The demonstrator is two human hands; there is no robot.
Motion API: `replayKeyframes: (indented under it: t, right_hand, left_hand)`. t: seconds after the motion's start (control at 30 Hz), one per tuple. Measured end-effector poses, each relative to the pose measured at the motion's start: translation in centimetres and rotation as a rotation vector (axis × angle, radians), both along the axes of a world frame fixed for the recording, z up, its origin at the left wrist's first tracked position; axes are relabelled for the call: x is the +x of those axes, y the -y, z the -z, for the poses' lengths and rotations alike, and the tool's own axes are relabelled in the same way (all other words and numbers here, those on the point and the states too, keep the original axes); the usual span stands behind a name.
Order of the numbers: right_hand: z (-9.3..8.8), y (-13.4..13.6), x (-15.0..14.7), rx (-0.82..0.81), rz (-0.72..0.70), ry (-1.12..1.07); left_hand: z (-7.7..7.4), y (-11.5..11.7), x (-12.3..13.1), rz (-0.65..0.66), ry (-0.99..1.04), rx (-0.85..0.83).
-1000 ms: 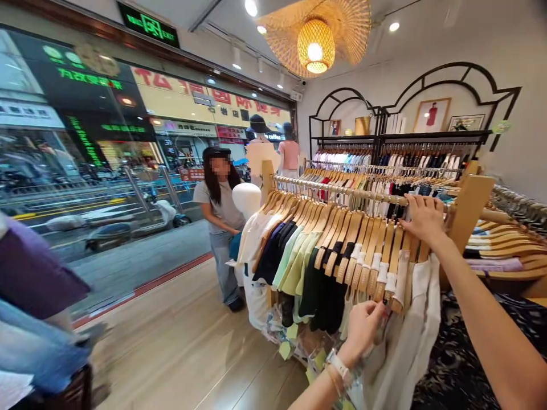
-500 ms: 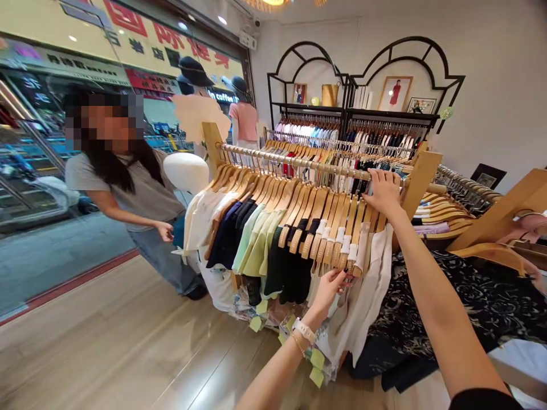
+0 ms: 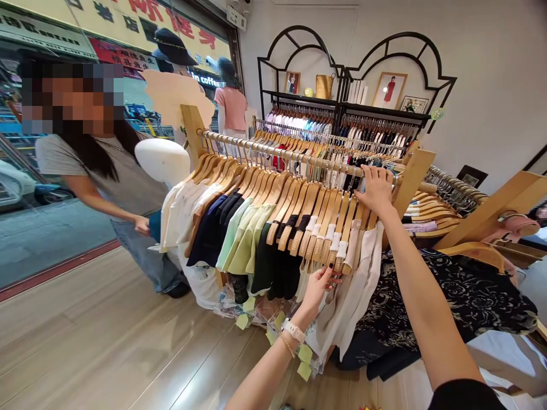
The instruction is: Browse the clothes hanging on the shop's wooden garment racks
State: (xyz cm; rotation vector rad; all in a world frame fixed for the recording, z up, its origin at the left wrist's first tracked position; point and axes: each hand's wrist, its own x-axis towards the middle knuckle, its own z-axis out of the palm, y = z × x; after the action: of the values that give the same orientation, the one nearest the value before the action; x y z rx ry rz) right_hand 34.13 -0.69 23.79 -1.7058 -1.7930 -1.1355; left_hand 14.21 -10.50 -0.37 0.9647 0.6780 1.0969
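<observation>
Left hand (image 3: 316, 288): at wooden hanger (image 3: 338, 263); grip unclear
Right hand (image 3: 376, 189): over clothes rail (image 3: 277, 150); grip unclear
Light-green tops (image 3: 248, 242): view shifts; still hung

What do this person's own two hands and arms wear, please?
The left hand has a white wristwatch and a thin gold-coloured bracelet at its wrist; one dark fingernail shows. The right hand has a bare wrist, with a black sleeve farther up.
</observation>
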Motion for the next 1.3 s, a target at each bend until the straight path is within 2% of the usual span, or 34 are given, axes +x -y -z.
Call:
replayKeyframes:
  t: [0.2,0.47,0.77,1.17,1.3]
  right_hand:
    - [-0.1,0.2,-0.3,-0.002,0.022,0.015]
    - [-0.2,0.5,-0.4,-0.005,0.014,0.001]
    - [-0.1,0.3,-0.3,0.005,0.016,0.004]
    - [-0.2,0.3,-0.5,-0.008,0.037,0.004]
    - [-0.3,0.3,-0.5,-0.006,0.041,0.006]
  left_hand:
    - [0.0,-0.6,0.2,-0.062,-0.043,0.05]
    - [0.4,-0.9,0.3,-0.063,0.023,0.065]
    - [0.7,-0.8,0.7,0.038,0.075,0.017]
    - [-0.2,0.0,0.7,-0.048,0.052,0.12]
    - [-0.1,0.4,0.6,-0.021,0.064,0.102]
